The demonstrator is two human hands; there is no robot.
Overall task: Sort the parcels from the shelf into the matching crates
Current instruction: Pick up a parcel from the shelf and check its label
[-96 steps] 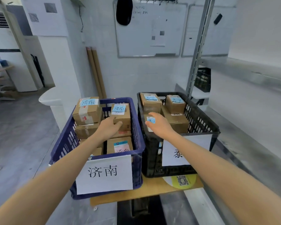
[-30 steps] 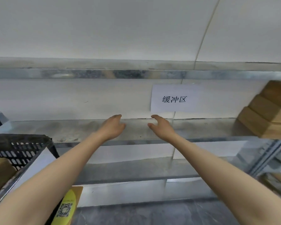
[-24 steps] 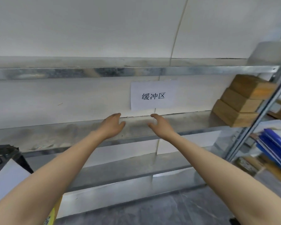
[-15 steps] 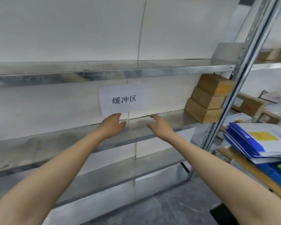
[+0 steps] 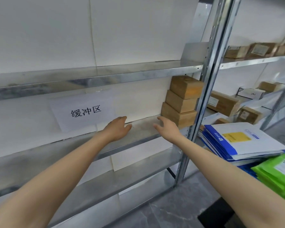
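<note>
Both hands are reaching out over the metal shelf (image 5: 143, 127). The left hand (image 5: 117, 129) and the right hand (image 5: 167, 130) are each hanging with fingers loosely spread, grasping nothing. Whether either palm is touching the shelf cannot be told. Three brown parcels (image 5: 182, 102) are sitting stacked at the shelf's right end, just beside the right hand, and the upright post (image 5: 202, 89) is hiding their right edges. A paper sign (image 5: 84, 112) is hanging on the wall behind the left hand. Further right, blurred boxes (image 5: 224, 104) and blue-edged mailers (image 5: 237, 142) are lying on the neighbouring rack, with green mailers (image 5: 276, 175) running out of frame.
</note>
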